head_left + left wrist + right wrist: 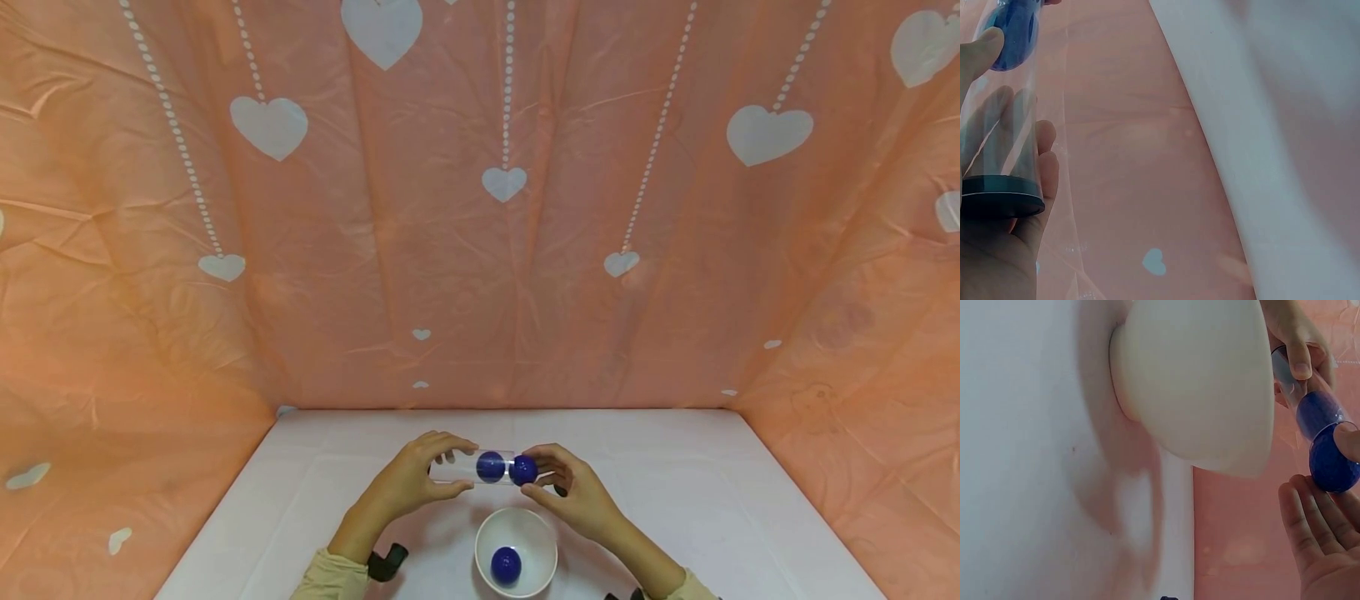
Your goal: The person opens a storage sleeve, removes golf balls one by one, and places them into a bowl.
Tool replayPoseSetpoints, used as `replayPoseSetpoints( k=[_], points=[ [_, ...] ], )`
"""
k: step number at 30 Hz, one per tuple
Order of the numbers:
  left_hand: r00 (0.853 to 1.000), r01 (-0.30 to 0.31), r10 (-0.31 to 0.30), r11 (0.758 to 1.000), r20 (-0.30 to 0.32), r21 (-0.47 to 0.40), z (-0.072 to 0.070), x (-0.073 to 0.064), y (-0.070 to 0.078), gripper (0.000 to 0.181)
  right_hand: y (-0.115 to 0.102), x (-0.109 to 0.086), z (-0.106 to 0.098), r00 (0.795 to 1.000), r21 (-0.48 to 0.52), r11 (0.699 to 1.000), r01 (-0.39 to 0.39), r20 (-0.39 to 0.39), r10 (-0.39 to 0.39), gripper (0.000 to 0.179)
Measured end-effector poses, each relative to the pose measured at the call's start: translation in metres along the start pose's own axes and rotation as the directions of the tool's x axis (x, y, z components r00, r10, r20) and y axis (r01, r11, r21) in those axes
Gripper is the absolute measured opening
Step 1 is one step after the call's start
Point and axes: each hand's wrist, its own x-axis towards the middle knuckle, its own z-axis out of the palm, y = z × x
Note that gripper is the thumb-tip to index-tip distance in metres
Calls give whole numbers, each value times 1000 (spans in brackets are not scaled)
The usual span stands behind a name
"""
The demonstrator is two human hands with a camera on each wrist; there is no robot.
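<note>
My left hand [420,475] grips a clear plastic tube [453,472], which lies sideways above the table. A black cap [1004,197] closes the tube's end near the left palm. Inside the tube, toward its right end, sits one dark blue ball [490,467]. Thumb and fingers of my right hand [577,492] pinch a second blue ball [1330,464] right at the tube's open mouth. Below the hands stands a white bowl [542,554] with another blue ball [506,566] in it.
The white table [675,467] has orange sheets with white hearts [450,275] behind it and on both sides. Dark straps [386,563] show near the wrists. In the right wrist view the bowl's outer wall [1204,381] stands close to the right hand.
</note>
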Motion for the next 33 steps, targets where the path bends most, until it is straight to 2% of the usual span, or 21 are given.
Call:
replayPoseSetpoints(
  k=[10, 16, 23, 33],
  points=[
    [997, 76, -76, 997, 20, 4, -2, -2, 2, 48, 3, -4, -4, 1000, -21, 1000, -4, 5, 4, 41],
    [998, 64, -64, 998, 13, 10, -3, -2, 3, 49, 3, -8, -7, 999, -35, 999, -30, 40, 32, 41],
    [999, 50, -50, 999, 11, -4, -2, -3, 2, 48, 5, -16, -12, 994, -75, 997, 17, 109, -8, 37],
    [998, 66, -66, 998, 12, 0, -3, -4, 3, 48, 4, -24, -19, 986, -149, 988, 50, 164, -25, 36]
  ],
)
